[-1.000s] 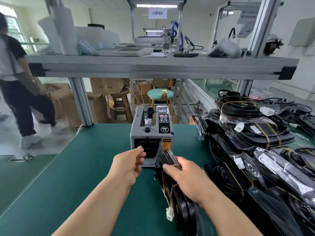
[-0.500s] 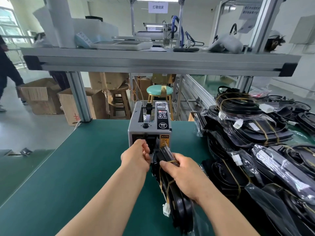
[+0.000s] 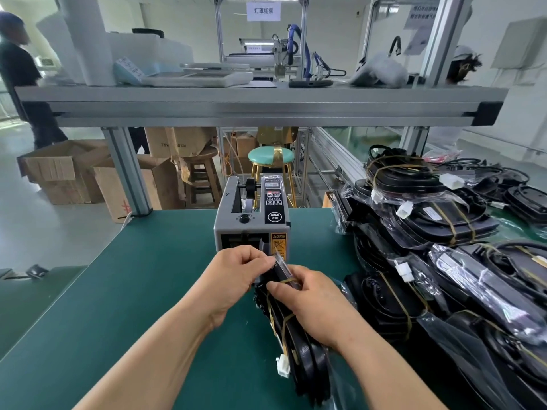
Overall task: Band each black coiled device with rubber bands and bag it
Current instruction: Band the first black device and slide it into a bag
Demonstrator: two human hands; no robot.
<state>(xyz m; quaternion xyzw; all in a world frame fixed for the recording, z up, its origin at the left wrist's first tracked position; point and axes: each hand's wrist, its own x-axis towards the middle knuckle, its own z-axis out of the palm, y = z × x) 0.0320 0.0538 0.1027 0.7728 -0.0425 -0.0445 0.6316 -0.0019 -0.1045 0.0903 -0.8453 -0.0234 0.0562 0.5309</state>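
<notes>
A black coiled device stands on edge on the green table, wrapped in yellow rubber bands and partly in a clear bag, with a white connector at its lower left. My right hand grips its top end, thumb over a rubber band. My left hand pinches the clear bag's folded top edge just in front of the tape dispenser's mouth. Whether a piece of tape is between the fingers is hidden.
A grey automatic tape dispenser stands right behind my hands. A big pile of bagged black devices fills the table's right side. An aluminium shelf spans overhead. Cardboard boxes, stools and a person stand beyond the table.
My left hand has moved right from the dispenser's mouth to the top of the device and now pinches the bag's edge. The right hand has kept its grip on the device.
</notes>
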